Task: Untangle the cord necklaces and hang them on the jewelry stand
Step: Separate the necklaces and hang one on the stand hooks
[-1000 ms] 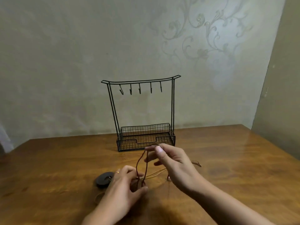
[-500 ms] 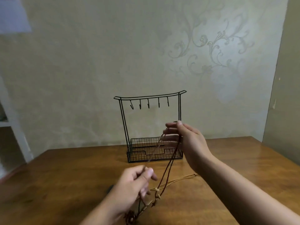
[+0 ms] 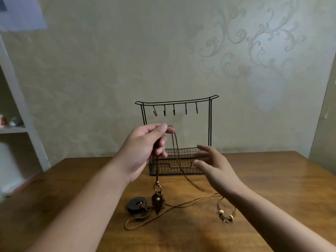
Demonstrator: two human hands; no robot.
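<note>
Lifting one cord clear, in front of the jewelry stand (image 3: 177, 135)

My left hand (image 3: 145, 151) pinched the dark cord necklace (image 3: 157, 180) up before the stand, presumably so its pendant's weight would pull it free of the tan cord necklace (image 3: 181, 204) lying on the desk (image 3: 272, 188) before the stand; my right hand (image 3: 216, 168) hovered spread, holding nothing. No readable writing anywhere.
</note>
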